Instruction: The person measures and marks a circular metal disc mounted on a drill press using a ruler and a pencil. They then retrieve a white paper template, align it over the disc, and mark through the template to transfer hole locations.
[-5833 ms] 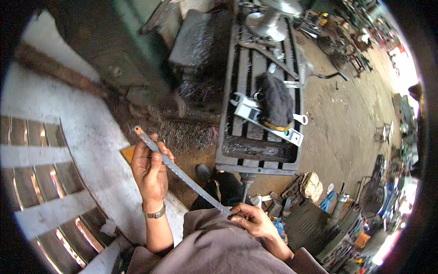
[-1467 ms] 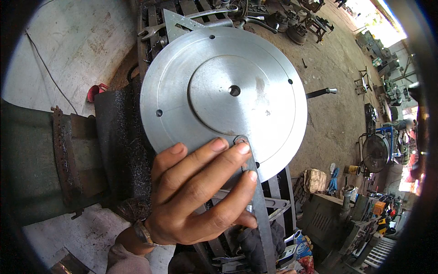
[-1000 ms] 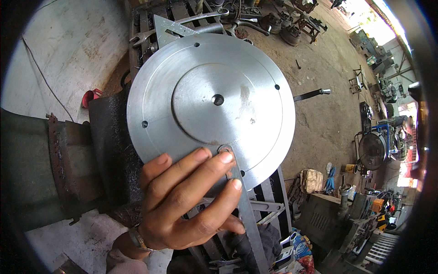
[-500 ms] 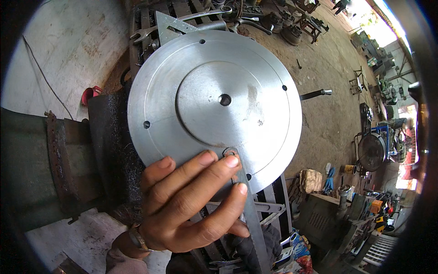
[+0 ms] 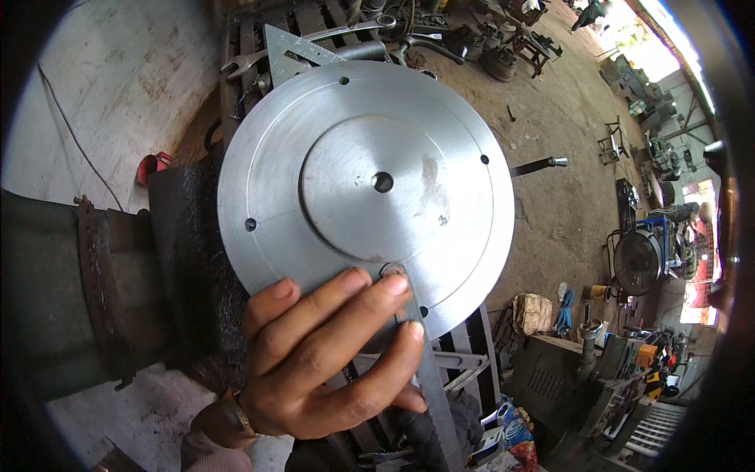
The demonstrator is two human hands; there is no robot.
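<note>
A large round metal disc [image 5: 448, 228] fills the middle of the view, with a raised round centre, a hole in its middle and several small holes near its rim. A scribed circle runs through those outer holes. My left hand [image 5: 322, 354] is over the disc's near edge, closed on a flat steel bar [image 5: 436, 385]. Two fingertips press on the bar near its rounded end, which lies on the disc close to the raised centre; the thumb is partly hidden beside it. The bar runs down past the lower edge. My right hand is not in view.
Past the disc's far edge lie a set square [image 5: 287, 51], a wrench [image 5: 244, 63] and other tools on a slatted metal stand. A handle [image 5: 539, 166] sticks out at the right. A red cup [image 5: 152, 167] is at left; a grey machine [image 5: 543, 377] stands lower right.
The disc, bar and my left hand appear slightly lower and a little to the left, along with the surroundings. My grip on the bar looks the same.
</note>
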